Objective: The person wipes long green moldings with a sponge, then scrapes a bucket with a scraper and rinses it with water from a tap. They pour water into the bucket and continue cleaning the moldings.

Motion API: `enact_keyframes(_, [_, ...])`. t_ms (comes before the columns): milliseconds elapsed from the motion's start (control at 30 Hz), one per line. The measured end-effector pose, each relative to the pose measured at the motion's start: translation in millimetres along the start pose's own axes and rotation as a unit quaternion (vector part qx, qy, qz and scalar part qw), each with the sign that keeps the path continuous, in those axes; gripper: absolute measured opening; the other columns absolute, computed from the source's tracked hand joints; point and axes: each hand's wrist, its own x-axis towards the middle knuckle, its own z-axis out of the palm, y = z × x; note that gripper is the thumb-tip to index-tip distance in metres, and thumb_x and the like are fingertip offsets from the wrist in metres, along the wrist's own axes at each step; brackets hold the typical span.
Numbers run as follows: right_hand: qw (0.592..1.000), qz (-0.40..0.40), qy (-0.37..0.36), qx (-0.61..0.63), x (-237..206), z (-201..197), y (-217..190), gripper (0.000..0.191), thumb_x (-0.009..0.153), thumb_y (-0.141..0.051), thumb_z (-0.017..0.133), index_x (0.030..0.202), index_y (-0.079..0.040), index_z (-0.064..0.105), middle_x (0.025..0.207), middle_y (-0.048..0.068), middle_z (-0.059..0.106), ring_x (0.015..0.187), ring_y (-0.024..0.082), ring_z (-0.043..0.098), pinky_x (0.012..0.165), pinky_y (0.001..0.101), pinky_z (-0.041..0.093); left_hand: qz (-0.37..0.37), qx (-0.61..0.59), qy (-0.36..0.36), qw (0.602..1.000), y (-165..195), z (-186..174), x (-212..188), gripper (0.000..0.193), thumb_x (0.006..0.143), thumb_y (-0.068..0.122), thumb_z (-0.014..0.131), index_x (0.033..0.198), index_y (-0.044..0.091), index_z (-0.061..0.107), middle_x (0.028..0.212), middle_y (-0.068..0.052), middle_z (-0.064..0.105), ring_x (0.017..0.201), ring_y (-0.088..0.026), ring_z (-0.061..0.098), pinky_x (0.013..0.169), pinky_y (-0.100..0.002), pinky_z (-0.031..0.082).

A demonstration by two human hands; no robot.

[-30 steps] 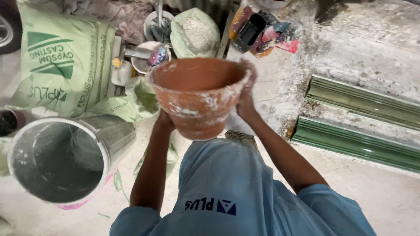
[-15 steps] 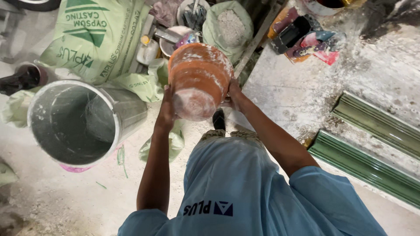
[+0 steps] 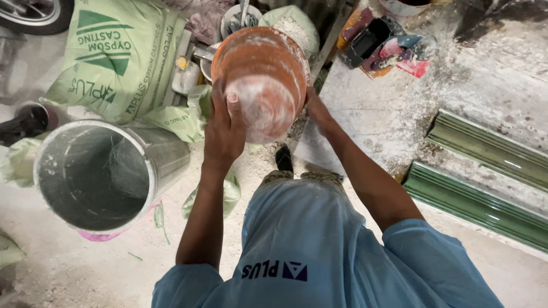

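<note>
Orange bowl (image 3: 261,80) now tipped bottom-up vs upright a sec ago, held mid-air over green sacks (image 3: 123,60), beside grey bucket (image 3: 94,174). Left hand (image 3: 224,128) + right hand (image 3: 317,112) fingers clamped on its sides, prob emptying.

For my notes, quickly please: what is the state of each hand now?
Left hand: closed on the side of the orange bowl.
Right hand: holding the bowl's other side; fingers hidden.

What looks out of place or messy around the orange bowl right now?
The orange bowl, held between the left hand and right hand, is tipped with its powder-caked base toward the camera. White powder dusts the floor, and an open green sack lies slumped beside the metal bucket.
</note>
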Motion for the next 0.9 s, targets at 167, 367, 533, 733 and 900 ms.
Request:
enact_keyframes(167, [0.918,-0.13,0.002,0.374,-8,-3,-7,0.058,0.102,-0.055,0.045,0.137,-0.01,0.053,0.129,0.011,0.066,0.115,0.025,0.067,0.102,0.0455,0.057,-0.043,0.101,-0.064,0.992,56,7,22,0.075,0.106,0.045,0.04,0.161,-0.002,0.02,0.164,-0.031,0.032,0.134,-0.053,0.048,0.108,-0.055,0.042])
enact_keyframes(367, [0.835,-0.188,-0.025,0.517,-19,-8,-12,0.044,0.104,-0.037,0.048,0.129,-0.004,0.06,0.124,0.013,0.068,0.111,0.026,0.066,0.1,0.043,0.057,0.304,0.23,0.066,0.922,148,-15,-5,0.065,0.106,0.035,0.051,0.16,0.007,0.031,0.165,-0.029,0.03,0.157,-0.053,0.026,0.129,-0.067,0.021])
enact_keyframes(533, [0.84,-0.23,-0.004,0.492,-33,-10,-5,0.041,0.104,-0.038,0.042,0.126,-0.008,0.06,0.121,0.007,0.068,0.113,0.021,0.065,0.103,0.0398,0.054,0.293,0.306,-0.038,0.905,158,38,8,0.073,0.102,0.045,0.058,0.161,0.007,0.038,0.164,-0.028,0.031,0.154,-0.048,0.03,0.124,-0.072,0.014])
enact_keyframes(733, [0.825,-0.298,0.179,0.445,-42,-71,2,0.05,0.105,-0.041,0.044,0.126,0.0,0.063,0.121,0.01,0.07,0.11,0.021,0.064,0.099,0.0374,0.052,0.258,0.127,0.048,0.956,85,58,29,0.062,0.113,0.047,0.05,0.165,0.018,0.035,0.167,-0.025,0.028,0.158,-0.046,0.027,0.13,-0.059,0.024])
enact_keyframes(900, [0.761,-0.411,0.134,0.483,-38,-146,13,0.044,0.107,-0.044,0.049,0.123,-0.004,0.06,0.12,0.009,0.064,0.113,0.022,0.063,0.104,0.039,0.051,-0.287,-0.279,-0.194,0.896,47,73,82,0.07,0.096,0.059,0.028,0.155,0.022,0.028,0.161,-0.007,0.036,0.141,-0.034,0.043,0.105,-0.054,0.043])
